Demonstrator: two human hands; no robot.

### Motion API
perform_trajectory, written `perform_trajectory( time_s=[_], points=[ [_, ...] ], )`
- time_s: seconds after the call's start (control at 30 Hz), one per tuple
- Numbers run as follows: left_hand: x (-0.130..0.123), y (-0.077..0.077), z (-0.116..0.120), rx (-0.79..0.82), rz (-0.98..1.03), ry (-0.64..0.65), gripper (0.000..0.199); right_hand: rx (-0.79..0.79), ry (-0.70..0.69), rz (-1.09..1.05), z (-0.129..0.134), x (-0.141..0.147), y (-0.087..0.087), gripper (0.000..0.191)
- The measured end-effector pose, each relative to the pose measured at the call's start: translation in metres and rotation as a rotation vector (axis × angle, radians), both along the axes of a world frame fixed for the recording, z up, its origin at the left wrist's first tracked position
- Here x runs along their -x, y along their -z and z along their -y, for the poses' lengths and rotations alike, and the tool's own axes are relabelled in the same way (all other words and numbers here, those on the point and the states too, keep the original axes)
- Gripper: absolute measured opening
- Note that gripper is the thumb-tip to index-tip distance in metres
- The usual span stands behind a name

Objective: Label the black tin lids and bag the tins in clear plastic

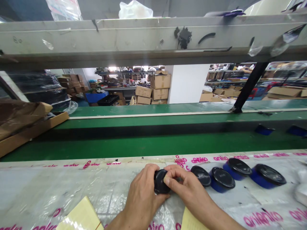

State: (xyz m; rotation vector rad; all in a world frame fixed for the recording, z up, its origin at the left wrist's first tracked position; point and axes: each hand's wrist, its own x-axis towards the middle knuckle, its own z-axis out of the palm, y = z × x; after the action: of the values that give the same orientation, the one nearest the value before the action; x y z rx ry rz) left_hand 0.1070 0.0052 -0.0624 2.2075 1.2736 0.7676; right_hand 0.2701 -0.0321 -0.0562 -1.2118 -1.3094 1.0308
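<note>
My left hand [143, 193] is wrapped round a small round container with a black lid [161, 182], just above the plastic-covered bench. The thumb and forefinger of my right hand [185, 183] press together at the right edge of that lid; whether they pinch a thin film or the lid itself cannot be made out. Several blue containers with black lids stand to the right, among them one beside my right hand [200, 175], a second container [222, 179], a third container [237, 168] and one farthest right [268, 175].
Yellow paper [79, 215] lies at the front left, with another yellow sheet [192, 221] under my right forearm. Beyond the bench runs a green conveyor belt [144, 143]. A cardboard tray [33, 131] stands at left. A metal beam [120, 41] crosses overhead.
</note>
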Motion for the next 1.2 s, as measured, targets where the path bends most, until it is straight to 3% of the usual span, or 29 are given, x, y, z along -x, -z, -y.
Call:
perform_trajectory(
  time_s=[0.57,0.9,1.1,1.2],
  points=[
    [0.001,0.003,0.000,-0.074,-0.020,0.024,0.041,0.011,0.149,0.130,-0.001,0.004,0.009,0.016],
    [0.002,-0.001,-0.001,-0.081,-0.038,0.049,0.033,0.120,0.204,0.098,-0.003,0.005,0.009,0.009],
    [0.004,-0.001,-0.005,0.013,-0.030,0.011,0.051,0.092,0.187,0.010,-0.001,0.005,0.010,0.016],
    [0.004,0.000,-0.006,0.026,-0.026,0.011,0.050,0.092,0.195,0.023,-0.001,0.007,0.012,0.021]
  ],
)
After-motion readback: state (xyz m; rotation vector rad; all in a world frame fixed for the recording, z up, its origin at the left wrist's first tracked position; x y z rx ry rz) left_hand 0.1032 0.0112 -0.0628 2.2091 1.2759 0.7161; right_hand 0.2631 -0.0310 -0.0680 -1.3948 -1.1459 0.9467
